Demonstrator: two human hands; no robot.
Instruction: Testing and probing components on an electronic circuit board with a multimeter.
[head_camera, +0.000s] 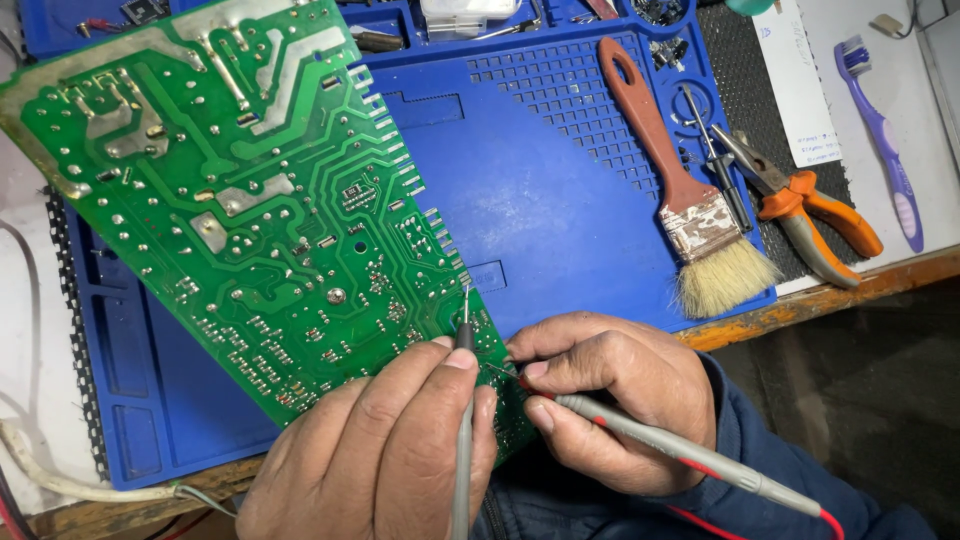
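Head view looks down on a green circuit board (250, 210), solder side up, lying tilted across a blue work mat (560, 190); the board's top left corner runs out of the picture and its lower edge is hidden under the two hands. The left hand (375, 455) is closed in a pinch around a grey probe (464, 400) held upright, its metal tip touching the board near the board's right edge. The right hand (615, 395), just right of the board's lower corner, pinches a second grey probe with a red band (680, 450); its tip is covered by the fingers, so the exact contact spot cannot be told. That probe's lead trails off toward the lower right — partly cut off by the frame.

Right of the board, on the mat, lies a paintbrush with a red-brown handle (670, 170) and pale bristles. Further right are orange-handled pliers (810, 215) and a purple toothbrush (885, 140). A white paper label (800, 90), a tall strip with small writing, lies between the brush and the toothbrush — too small to read. Above the board's right side, small parts in the mat's tray sections are blurred and cut off. A pale cable (60, 475) curls left of the board's lower end.
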